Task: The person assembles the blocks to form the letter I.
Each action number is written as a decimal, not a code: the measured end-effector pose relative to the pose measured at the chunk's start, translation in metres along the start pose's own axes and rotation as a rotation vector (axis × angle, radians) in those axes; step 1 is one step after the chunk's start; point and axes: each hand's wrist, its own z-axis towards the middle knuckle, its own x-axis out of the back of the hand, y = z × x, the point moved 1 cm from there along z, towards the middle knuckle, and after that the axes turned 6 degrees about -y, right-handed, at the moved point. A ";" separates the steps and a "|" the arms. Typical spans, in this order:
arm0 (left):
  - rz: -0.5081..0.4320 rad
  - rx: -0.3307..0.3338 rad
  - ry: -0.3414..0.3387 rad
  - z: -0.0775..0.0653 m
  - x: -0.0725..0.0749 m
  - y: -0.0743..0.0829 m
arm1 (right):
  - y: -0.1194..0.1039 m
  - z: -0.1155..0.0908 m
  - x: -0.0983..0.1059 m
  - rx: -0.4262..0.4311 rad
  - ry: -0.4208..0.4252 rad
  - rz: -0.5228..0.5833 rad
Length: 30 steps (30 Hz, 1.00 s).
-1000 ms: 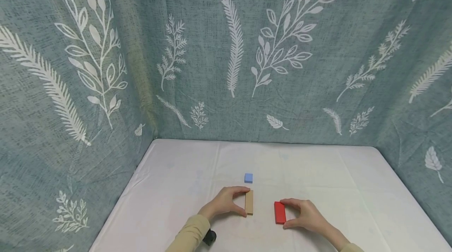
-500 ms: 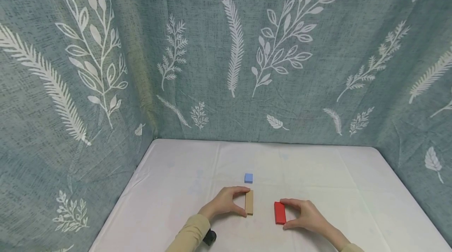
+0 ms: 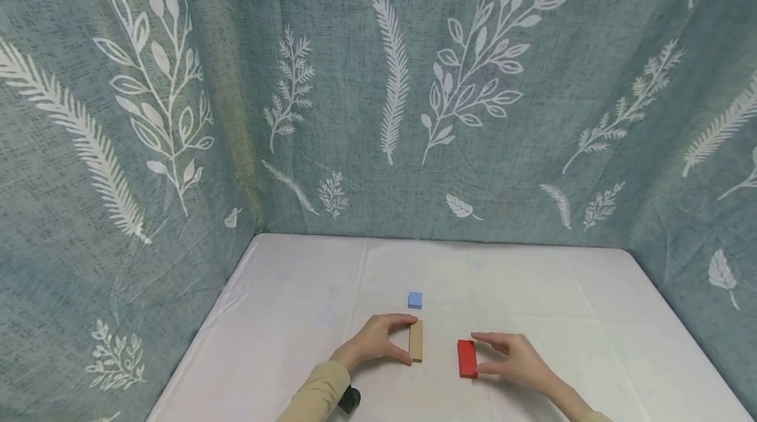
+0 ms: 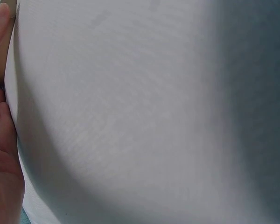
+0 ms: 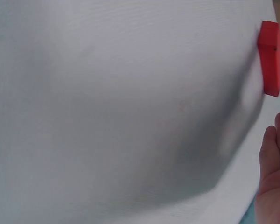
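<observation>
In the head view my left hand [image 3: 374, 341] holds a tan wooden block [image 3: 416, 341] by its two short ends, thumb at the near end and fingers at the far one. The left wrist view catches only part of that block [image 4: 1, 56] and hand at its left edge. To the right lies a red rectangular block [image 3: 467, 359] on the white cloth. My right hand [image 3: 513, 359] is beside it with thumb and fingers spread. In the right wrist view the visible fingers [image 5: 270, 149] are apart from the red block [image 5: 270, 58]; the thumb does not show there.
A small blue block [image 3: 415, 300] sits just beyond the tan one. A black object [image 3: 350, 399] is partly hidden by the left sleeve. Teal leaf-patterned curtains [image 3: 355, 93] stand around the white-covered table [image 3: 532, 284].
My right hand's fingers have come off the red block and spread slightly to the right; the block stays put. The left hand keeps its hold. The head view has shifted a little.
</observation>
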 end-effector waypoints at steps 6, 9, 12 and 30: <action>-0.013 -0.009 -0.001 0.000 0.001 -0.001 | -0.004 0.002 0.004 0.008 -0.006 0.084; -0.020 -0.009 0.002 0.000 0.000 -0.001 | -0.004 0.003 0.003 -0.003 -0.023 0.129; -0.024 -0.010 0.003 0.000 0.000 -0.002 | -0.004 0.003 -0.002 -0.002 -0.033 0.150; -0.026 -0.012 -0.001 0.000 0.000 0.000 | -0.003 0.005 -0.014 -0.065 -0.024 0.111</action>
